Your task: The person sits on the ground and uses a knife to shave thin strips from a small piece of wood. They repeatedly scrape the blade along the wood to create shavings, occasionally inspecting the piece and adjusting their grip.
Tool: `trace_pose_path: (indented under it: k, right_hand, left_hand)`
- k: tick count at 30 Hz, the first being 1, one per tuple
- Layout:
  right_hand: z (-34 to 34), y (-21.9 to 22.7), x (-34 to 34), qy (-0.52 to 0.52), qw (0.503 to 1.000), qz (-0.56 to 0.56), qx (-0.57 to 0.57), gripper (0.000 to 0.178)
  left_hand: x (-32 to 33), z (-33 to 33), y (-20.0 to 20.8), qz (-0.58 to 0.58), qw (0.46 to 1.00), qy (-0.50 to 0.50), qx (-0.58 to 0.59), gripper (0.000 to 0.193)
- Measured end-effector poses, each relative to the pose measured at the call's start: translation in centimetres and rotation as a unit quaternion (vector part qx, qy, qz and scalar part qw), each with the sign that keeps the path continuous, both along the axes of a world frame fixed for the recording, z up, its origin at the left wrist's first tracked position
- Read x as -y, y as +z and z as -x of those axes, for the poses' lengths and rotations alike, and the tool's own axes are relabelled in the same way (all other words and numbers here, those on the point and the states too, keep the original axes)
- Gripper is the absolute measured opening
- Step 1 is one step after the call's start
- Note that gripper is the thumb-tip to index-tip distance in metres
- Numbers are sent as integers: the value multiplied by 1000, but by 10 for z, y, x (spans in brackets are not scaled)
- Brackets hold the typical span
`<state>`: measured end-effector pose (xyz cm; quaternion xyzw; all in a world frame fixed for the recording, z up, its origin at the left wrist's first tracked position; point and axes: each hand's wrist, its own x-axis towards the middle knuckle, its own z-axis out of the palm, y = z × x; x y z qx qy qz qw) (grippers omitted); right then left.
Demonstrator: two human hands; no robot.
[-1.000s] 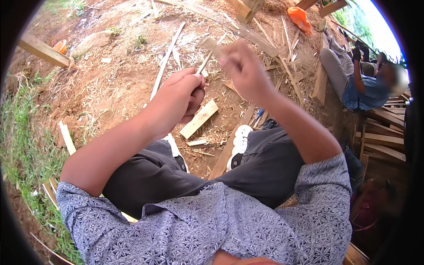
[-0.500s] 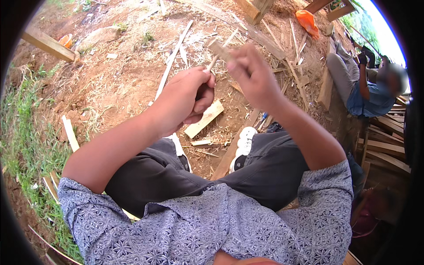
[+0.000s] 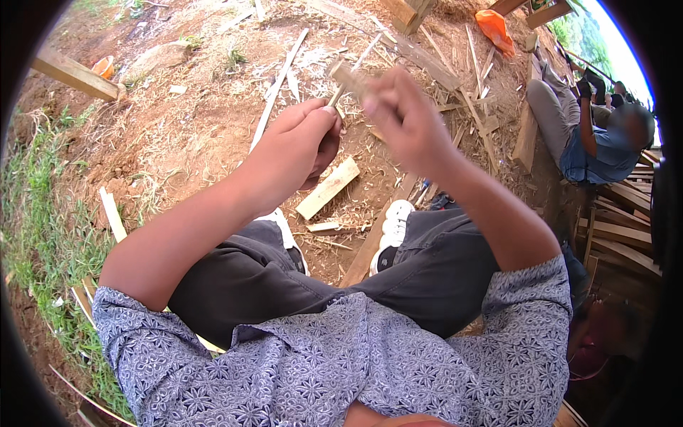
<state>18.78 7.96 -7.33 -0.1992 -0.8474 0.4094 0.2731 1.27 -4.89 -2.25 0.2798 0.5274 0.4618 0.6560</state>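
Observation:
In front of me, my left hand pinches a thin wooden stick between thumb and fingers, with the stick slanting up and away. Just to its right, my right hand grips a small tan flat piece, which lies against the stick's upper part. Motion smears this piece, so its kind is unclear. Both hands are raised over the ground, a short way apart.
Wood shavings and offcuts litter the brown soil. A short pale board lies between my shoes, near a long plank. An orange bag lies far right. A person in blue sits to the right, above stacked planks.
My left hand has shifted slightly left and up with the stick. My right hand, still holding the tan piece, has moved only a little.

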Motion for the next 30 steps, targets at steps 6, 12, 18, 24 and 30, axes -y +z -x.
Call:
trace_pose_path:
  k: [6, 12, 18, 24, 30]
  right_hand:
    - [-1, -1, -17, -77, 996, 37, 30, 15]
    - [-1, -1, -52, -183, 978, 73, 74, 16]
    - [-14, 11, -48, -147, 985, 93, 1, 17]
    - [-14, 19, -58, -224, 962, 137, -75, 23]
    - [-8, 22, -46, -99, 983, 105, -117, 19]
  left_hand:
    - [-1, -2, 2, 25, 999, 0, 20, 21]
    - [2, -4, -1, -10, 999, -35, -30, 24]
    - [11, -2, 18, -73, 990, -61, -105, 28]
    - [2, 5, 12, -92, 994, -40, -46, 30]
    - [0, 13, 10, -68, 995, -55, -51, 28]
